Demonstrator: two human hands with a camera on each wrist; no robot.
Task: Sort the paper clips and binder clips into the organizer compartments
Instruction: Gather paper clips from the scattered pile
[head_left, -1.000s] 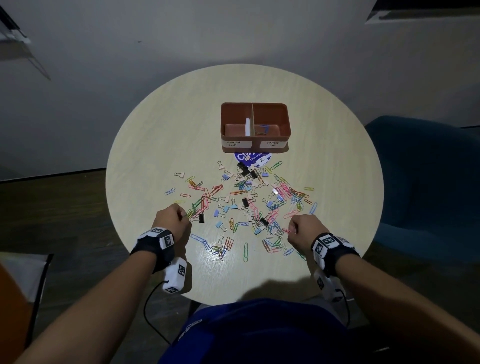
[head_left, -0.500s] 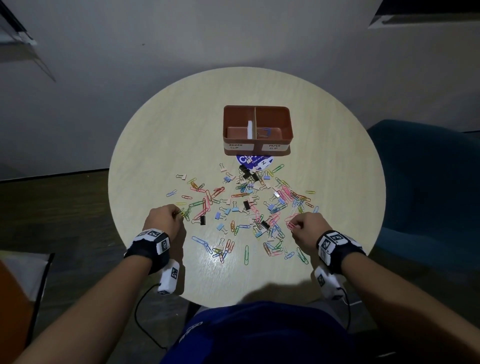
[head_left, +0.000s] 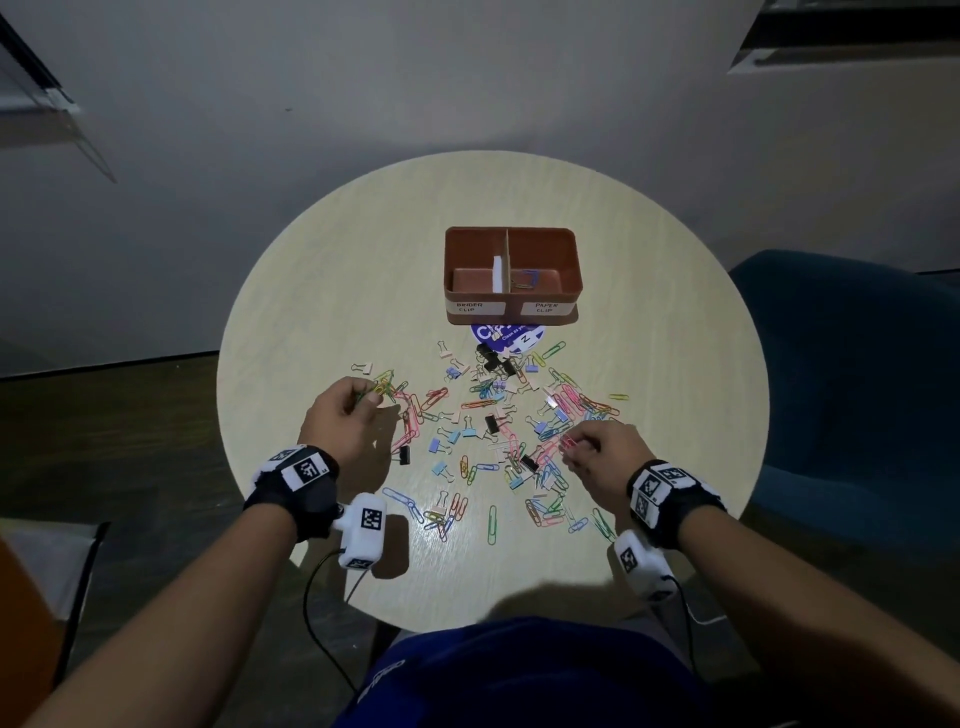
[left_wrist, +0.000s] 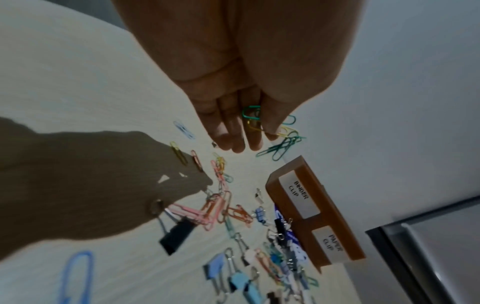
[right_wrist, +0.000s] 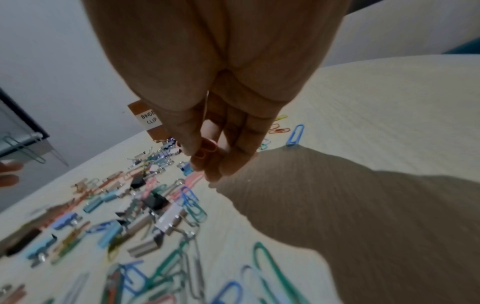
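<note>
Two hands work the scattered clips (head_left: 498, 431): left hand (head_left: 343, 421) pinches green and yellow paper clips (left_wrist: 251, 118), right hand (head_left: 597, 457) pinches pink paper clips (right_wrist: 206, 148), the brown organizer (head_left: 511, 312) sitting beyond on the round table (head_left: 311, 312).

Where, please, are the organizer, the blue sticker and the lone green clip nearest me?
organizer (head_left: 511, 315): head view, front wall between labels.
blue sticker (head_left: 498, 335): head view, visible printed face.
green clip (head_left: 491, 525): head view, middle of its loop.
</note>
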